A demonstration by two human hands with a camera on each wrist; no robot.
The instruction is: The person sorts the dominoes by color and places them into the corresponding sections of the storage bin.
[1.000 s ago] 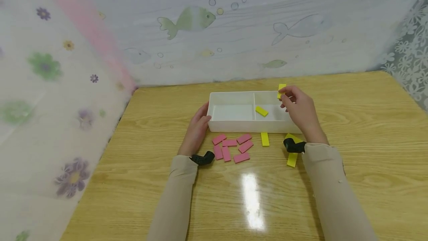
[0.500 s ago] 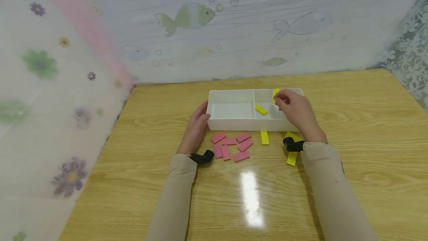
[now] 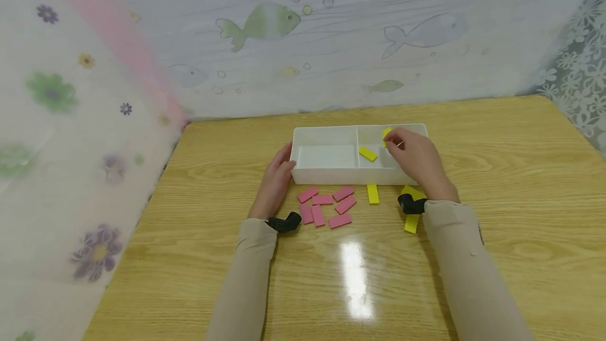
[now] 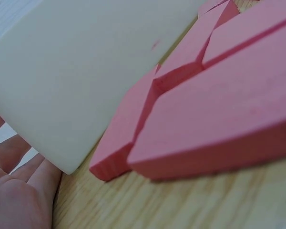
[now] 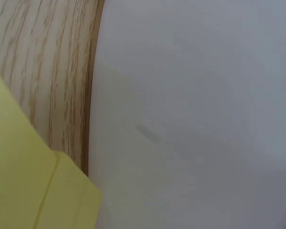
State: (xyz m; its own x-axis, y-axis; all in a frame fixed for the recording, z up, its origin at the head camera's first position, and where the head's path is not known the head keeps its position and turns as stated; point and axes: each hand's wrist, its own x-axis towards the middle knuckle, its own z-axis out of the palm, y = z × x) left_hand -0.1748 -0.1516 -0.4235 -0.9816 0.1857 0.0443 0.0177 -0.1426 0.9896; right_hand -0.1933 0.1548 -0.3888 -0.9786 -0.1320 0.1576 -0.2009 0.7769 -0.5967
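In the head view, the white two-compartment box [image 3: 324,176] stands on the table. My left hand [image 3: 272,186] rests against its left end, fingers extended along the wall and thumb at the front corner; the left wrist view shows those fingers [image 4: 9,150] beside the box end. My right hand [image 3: 418,159] pinches a yellow block [image 3: 386,133] between thumb and fingers over the right compartment, partly covering it. Another yellow block [image 3: 367,153] lies flat in that compartment, near the divider. The left compartment holds nothing.
Several flat pink blocks [image 3: 340,220] lie in front of the box's left half. A yellow block [image 3: 373,194] lies near its front wall; more yellow blocks [image 3: 411,223] lie under the right wrist. The wooden table [image 3: 213,257] meets a patterned wall covering [image 3: 341,78] behind.
My right hand has moved left and down with the yellow block, bringing it lower into the right compartment. The left hand has stayed at the box's left end.
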